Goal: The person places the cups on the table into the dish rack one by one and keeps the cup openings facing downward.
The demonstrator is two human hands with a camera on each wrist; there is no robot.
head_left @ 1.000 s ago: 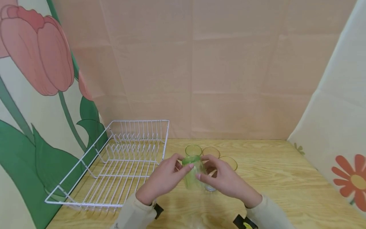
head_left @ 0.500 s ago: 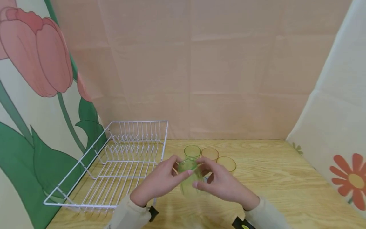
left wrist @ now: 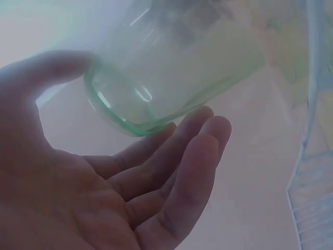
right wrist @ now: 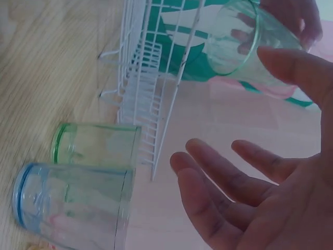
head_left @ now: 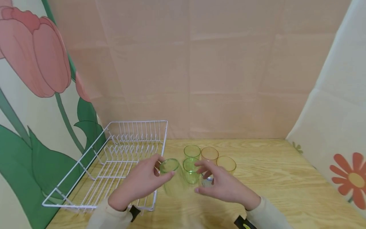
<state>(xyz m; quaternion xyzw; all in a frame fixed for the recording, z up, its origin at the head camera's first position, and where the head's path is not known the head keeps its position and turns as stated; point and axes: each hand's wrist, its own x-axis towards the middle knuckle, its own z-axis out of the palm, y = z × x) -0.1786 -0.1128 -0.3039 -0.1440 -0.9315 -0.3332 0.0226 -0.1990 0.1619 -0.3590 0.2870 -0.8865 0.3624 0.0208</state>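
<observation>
My left hand (head_left: 143, 178) pinches a pale green drinking glass (head_left: 172, 179) between thumb and fingers. The glass is in the air, tilted, with its thick base (left wrist: 117, 117) up by the fingers and its mouth (right wrist: 255, 41) facing down. Its near side lies close to the rack. To its right, my right hand (head_left: 224, 183) holds nothing; thumb and fingers stand apart, loosely bent. Beside those fingertips a green glass (head_left: 191, 175) stands upright on the table. A blue-tinted glass (right wrist: 73, 208) is mostly hidden by the right hand in the head view.
A white wire dish rack (head_left: 125, 176) takes up the table's left side. Behind the hands stand another green glass (head_left: 192, 152), an orange glass (head_left: 210, 154) and a yellow glass (head_left: 227, 163), close together. A pink cloth (head_left: 228, 79) hangs along the back.
Both hands held the pale green glass before. The right hand has let go and stayed near the other glasses, while the left hand has carried the glass leftward to the rack's edge.
</observation>
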